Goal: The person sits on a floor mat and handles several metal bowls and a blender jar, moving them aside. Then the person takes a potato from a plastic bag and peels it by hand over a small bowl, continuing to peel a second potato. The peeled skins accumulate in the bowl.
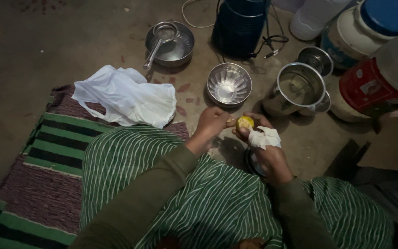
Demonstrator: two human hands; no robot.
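Sitting on the floor, the person grips a small yellow fruit (244, 122) in the bandaged right hand (266, 147). The left hand (212, 122) is closed beside it, touching the fruit, just short of a steel bowl (229, 84).

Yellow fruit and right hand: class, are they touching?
Touching. The head view shows the right hand, wrapped in white cloth, with its fingers closed around the yellow fruit, no gap visible.

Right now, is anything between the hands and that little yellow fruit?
Nothing visible. The right hand, wrapped in a white bandage, holds the yellow fruit directly, and the left hand touches its side.
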